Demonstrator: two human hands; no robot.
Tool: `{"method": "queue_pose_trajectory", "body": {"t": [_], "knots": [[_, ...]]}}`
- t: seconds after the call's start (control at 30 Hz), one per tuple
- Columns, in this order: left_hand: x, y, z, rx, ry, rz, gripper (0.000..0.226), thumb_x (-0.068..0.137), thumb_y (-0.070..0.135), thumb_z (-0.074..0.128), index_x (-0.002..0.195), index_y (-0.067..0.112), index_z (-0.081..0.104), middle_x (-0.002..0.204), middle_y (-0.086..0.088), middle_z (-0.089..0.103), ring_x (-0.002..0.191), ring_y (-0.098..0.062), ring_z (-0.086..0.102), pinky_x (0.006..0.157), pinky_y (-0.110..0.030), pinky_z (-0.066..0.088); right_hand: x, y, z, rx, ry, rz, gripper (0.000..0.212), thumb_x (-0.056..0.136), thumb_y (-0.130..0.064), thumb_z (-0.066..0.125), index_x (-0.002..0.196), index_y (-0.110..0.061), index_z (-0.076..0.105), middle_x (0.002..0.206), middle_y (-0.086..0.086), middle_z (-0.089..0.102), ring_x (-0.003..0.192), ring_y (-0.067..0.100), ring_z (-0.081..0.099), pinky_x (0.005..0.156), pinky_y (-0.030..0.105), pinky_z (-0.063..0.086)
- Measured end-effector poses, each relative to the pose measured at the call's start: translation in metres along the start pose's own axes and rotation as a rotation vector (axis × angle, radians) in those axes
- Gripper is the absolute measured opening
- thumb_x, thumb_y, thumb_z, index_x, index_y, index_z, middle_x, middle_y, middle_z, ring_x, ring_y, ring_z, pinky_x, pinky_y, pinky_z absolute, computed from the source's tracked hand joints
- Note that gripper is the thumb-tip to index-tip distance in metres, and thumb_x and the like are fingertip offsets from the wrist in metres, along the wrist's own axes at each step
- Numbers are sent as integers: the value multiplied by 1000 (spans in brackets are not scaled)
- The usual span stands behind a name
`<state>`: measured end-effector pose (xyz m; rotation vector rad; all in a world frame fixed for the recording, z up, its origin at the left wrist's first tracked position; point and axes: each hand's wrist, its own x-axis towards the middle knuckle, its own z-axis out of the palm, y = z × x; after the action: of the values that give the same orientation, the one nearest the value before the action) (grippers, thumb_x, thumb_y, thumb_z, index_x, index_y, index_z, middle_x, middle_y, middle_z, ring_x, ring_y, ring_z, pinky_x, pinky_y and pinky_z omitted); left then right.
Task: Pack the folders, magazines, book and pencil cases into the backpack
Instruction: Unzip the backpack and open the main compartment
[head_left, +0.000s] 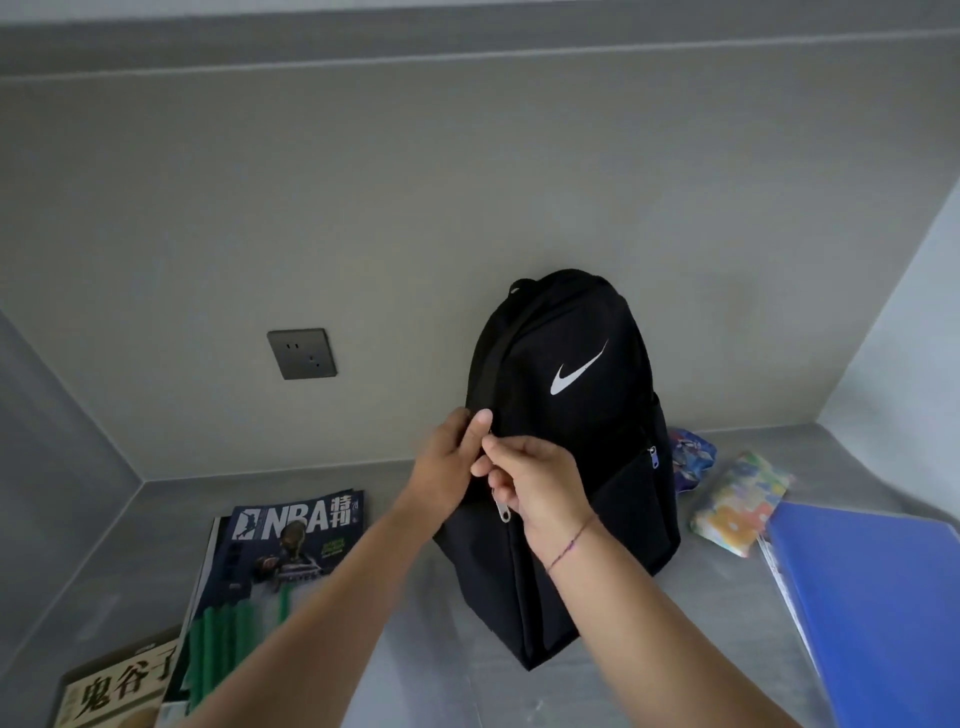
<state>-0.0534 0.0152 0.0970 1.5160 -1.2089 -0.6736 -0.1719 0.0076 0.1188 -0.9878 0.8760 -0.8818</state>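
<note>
A black backpack (576, 426) with a white swoosh stands upright on the grey table (426, 649), leaning on the back wall. My left hand (447, 462) grips its left side by the zipper line. My right hand (540, 488) pinches a zipper there; a silver pull tab (503, 512) hangs just below my fingers. An NBA magazine (291, 540) lies at the left on a stack, with a green and clear folder (228, 639) over it and a book (119, 686) at the lower left. A blue folder (872, 613) lies at the right. Two patterned pencil cases lie right of the backpack: (737, 499) and, partly hidden, (691, 457).
A dark wall socket (302, 353) sits on the back wall left of the backpack. Grey walls close the table at the back, left and right. Bare table shows in front of the backpack between my arms.
</note>
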Motion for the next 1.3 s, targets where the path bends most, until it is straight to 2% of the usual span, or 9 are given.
{"method": "queue_pose_trajectory", "body": {"t": [0.13, 0.27, 0.47, 0.8, 0.93, 1.03, 1.13, 1.2, 1.3], "knots": [[3, 12, 5, 29, 76, 67, 38, 95, 30, 50, 63, 19, 33, 54, 11, 33, 51, -2, 32, 53, -16, 32, 1, -25, 0, 170, 59, 31, 15, 89, -4, 59, 75, -5, 65, 52, 2, 66, 45, 3, 60, 42, 11, 44], [3, 15, 0, 116, 9, 145, 37, 93, 32, 54, 67, 10, 39, 58, 6, 34, 54, -6, 32, 51, -20, 30, 6, -56, -11, 376, 62, 52, 4, 88, 3, 57, 89, 1, 61, 78, 17, 65, 55, 14, 68, 46, 14, 50], [-2, 11, -24, 296, -51, 145, 37, 91, 32, 57, 61, 25, 35, 50, 13, 34, 48, -3, 31, 47, -15, 28, 11, -86, -39, 334, -102, -30, 4, 85, 1, 63, 86, 5, 66, 73, 17, 73, 72, 20, 74, 61, 23, 58], [0, 36, -5, 369, 93, 143, 17, 89, 28, 60, 81, 20, 47, 77, 3, 53, 67, -9, 49, 61, -13, 40, 20, -79, -58, -949, 326, -769, 7, 86, -22, 64, 86, -17, 70, 75, -3, 72, 66, 13, 66, 65, 35, 57], [2, 61, 23, 340, 136, 238, 38, 80, 41, 67, 108, 22, 48, 97, 11, 52, 86, 0, 50, 69, -11, 41, 12, -80, -45, -826, 194, -806, 7, 83, -22, 66, 81, -17, 70, 75, -9, 69, 69, 5, 64, 66, 26, 55], [7, 71, 24, 387, 124, 358, 17, 88, 31, 61, 90, 20, 49, 70, 12, 50, 61, 2, 49, 53, -9, 36, 10, -80, -43, -813, 179, -844, 9, 84, -24, 65, 82, -16, 69, 77, -8, 70, 68, 6, 64, 65, 23, 53], [9, 61, 3, 407, 76, 392, 7, 90, 28, 59, 93, 23, 55, 74, 18, 58, 68, 12, 55, 59, -3, 38, 23, -100, -69, -709, 402, -827, 8, 83, -19, 65, 79, -13, 68, 77, 2, 71, 71, 18, 65, 71, 29, 52], [10, 53, -19, 413, 96, 334, 13, 89, 27, 61, 82, 34, 52, 71, 18, 59, 66, 14, 54, 58, -4, 39, 36, -114, -97, -617, 497, -706, 9, 83, -16, 64, 80, -9, 68, 77, 8, 70, 76, 26, 66, 76, 34, 52], [16, 44, -45, 497, 144, 155, 19, 86, 28, 64, 76, 25, 48, 65, 7, 55, 61, -4, 53, 53, -16, 35, 45, -116, -125, -560, 485, -548, 9, 84, -14, 62, 80, -8, 67, 74, 4, 67, 76, 24, 66, 79, 34, 53]]}}
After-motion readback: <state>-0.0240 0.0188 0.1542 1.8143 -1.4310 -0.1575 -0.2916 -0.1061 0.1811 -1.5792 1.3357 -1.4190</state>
